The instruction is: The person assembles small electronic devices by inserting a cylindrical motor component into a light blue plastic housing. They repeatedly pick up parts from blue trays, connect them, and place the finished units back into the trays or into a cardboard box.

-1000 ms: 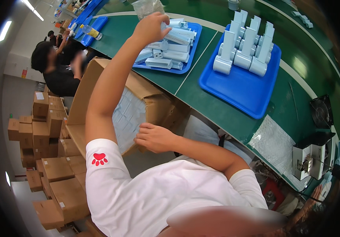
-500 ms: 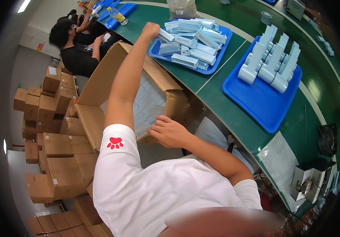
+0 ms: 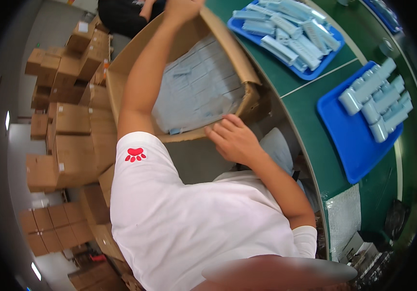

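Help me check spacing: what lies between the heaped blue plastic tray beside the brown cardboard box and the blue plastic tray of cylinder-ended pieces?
Only green tabletop crossed by a white line, in the head view.

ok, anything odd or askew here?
The carton's corner by the bench looks crumpled. Inside, a blue piece lies crooked atop neater rows. The left tray holds jumbled parts; the right tray's are lined up. No spill visible.

Bright, even light; fisheye-bent edges; black corners
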A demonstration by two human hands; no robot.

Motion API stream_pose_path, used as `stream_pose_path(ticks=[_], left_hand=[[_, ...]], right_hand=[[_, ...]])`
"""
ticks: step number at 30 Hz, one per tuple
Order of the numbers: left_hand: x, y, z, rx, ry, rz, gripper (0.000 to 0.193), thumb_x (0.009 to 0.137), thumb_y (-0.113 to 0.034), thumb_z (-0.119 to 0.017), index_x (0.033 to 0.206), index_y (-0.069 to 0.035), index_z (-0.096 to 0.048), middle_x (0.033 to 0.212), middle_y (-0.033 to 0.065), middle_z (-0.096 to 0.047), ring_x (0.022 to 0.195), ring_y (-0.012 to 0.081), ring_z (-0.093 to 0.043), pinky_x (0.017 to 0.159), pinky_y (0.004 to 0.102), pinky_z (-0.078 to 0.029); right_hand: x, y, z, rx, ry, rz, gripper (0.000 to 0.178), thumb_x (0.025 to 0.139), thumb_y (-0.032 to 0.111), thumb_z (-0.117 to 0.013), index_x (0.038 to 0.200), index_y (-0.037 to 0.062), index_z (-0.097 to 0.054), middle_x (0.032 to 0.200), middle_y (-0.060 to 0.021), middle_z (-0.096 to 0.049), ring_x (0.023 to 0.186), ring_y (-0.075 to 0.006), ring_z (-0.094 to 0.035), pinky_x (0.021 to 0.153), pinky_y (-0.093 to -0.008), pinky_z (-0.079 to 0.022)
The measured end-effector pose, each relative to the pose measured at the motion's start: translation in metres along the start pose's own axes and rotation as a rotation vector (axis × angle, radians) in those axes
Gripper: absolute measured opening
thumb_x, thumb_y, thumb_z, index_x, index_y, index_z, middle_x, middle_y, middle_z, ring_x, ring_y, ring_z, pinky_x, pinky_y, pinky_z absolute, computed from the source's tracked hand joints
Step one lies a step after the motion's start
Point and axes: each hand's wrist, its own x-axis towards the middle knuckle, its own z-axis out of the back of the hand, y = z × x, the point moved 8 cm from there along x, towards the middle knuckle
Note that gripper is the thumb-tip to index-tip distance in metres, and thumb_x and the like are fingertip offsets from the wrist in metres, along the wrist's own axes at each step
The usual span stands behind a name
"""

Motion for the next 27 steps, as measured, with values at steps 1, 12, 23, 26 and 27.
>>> stream_pose_path(ticks=[1,12,23,26,27], left_hand=[[-0.008,-0.005,0.041,0.062,-0.14,-0.006,0.043,0.082,-0.021,-0.075,0.117,0.001,-0.065,0.108,0.0162,-0.068,0.092,0.0334,-0.068,0.081,0.0416,-0.054],[-0.23,0.239,-0.012,0.422,0.415,0.243,0.025,0.08,-0.021,-0.071,0.104,-0.012,-0.073,0.121,0.0138,-0.064,0.114,0.033,-0.06,0.094,0.045,-0.052],[-0.288,0.24,-0.093,0.558,0.76,0.296,0.035,0.076,-0.023,-0.074,0.11,-0.015,-0.069,0.122,0.0112,-0.066,0.122,0.0328,-0.054,0.103,0.0472,-0.044],[-0.28,0.257,-0.065,0.402,0.532,0.423,0.031,0.079,-0.027,-0.071,0.107,-0.013,-0.068,0.099,0.0115,-0.073,0.097,0.0352,-0.067,0.09,0.0495,-0.051],[-0.283,0.274,-0.047,0.34,0.373,0.471,0.032,0.081,-0.029,-0.07,0.107,-0.012,-0.068,0.094,0.0121,-0.074,0.087,0.0362,-0.07,0.084,0.0506,-0.053]], right_hand=[[0.0,0.0,0.001,-0.017,-0.006,-0.005,0.032,0.081,0.01,-0.061,0.113,0.0059,-0.065,0.098,-0.0046,-0.062,0.101,-0.0222,-0.059,0.108,-0.0376,-0.04],[0.004,0.01,0.0,-0.052,0.027,-0.009,0.035,0.079,0.009,-0.065,0.114,0.0061,-0.065,0.09,-0.0021,-0.057,0.093,-0.0198,-0.058,0.109,-0.0369,-0.04],[0.005,0.006,-0.002,-0.085,-0.007,-0.034,0.038,0.076,0.011,-0.068,0.114,0.0064,-0.064,0.091,-0.0021,-0.057,0.09,-0.0198,-0.058,0.107,-0.0378,-0.042],[0.006,0.009,-0.003,-0.08,0.018,-0.015,0.037,0.077,0.012,-0.068,0.113,0.0067,-0.064,0.092,-0.0022,-0.058,0.092,-0.0199,-0.058,0.107,-0.0374,-0.041],[0.006,0.011,-0.001,-0.07,0.016,-0.003,0.037,0.077,0.012,-0.068,0.113,0.0069,-0.064,0.092,-0.0021,-0.058,0.093,-0.0199,-0.058,0.107,-0.0374,-0.041]])
